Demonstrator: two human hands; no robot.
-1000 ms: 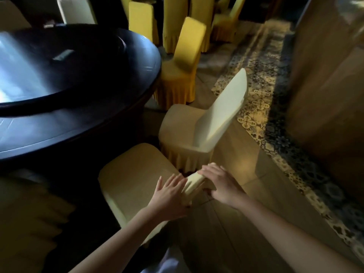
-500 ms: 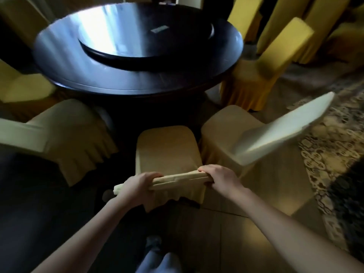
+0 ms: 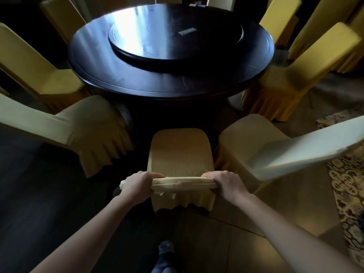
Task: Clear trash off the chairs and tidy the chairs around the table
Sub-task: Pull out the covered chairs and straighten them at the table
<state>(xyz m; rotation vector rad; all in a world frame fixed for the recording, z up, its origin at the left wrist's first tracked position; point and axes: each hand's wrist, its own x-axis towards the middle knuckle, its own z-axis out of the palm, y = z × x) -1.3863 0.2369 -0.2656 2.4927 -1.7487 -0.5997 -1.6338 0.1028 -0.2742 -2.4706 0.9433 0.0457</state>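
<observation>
A chair in a pale yellow cover (image 3: 180, 152) stands straight in front of me, its seat facing the round dark table (image 3: 171, 83). My left hand (image 3: 137, 185) grips the left end of its backrest top. My right hand (image 3: 224, 183) grips the right end. The seat shows no trash. A cream-covered chair (image 3: 256, 146) stands close on the right, turned at an angle. Another cream chair (image 3: 86, 127) stands to the left, also angled.
A dark lazy Susan (image 3: 175, 36) with a small flat item (image 3: 187, 31) sits on the table. More yellow chairs ring the table at the left (image 3: 39, 71), right (image 3: 295, 79) and far side. A patterned carpet (image 3: 346, 194) lies at the right. My foot (image 3: 165, 251) shows below.
The chair and my view have swung round to face the table squarely. My left hand has gone from resting flat on the backrest to gripping its left end.
</observation>
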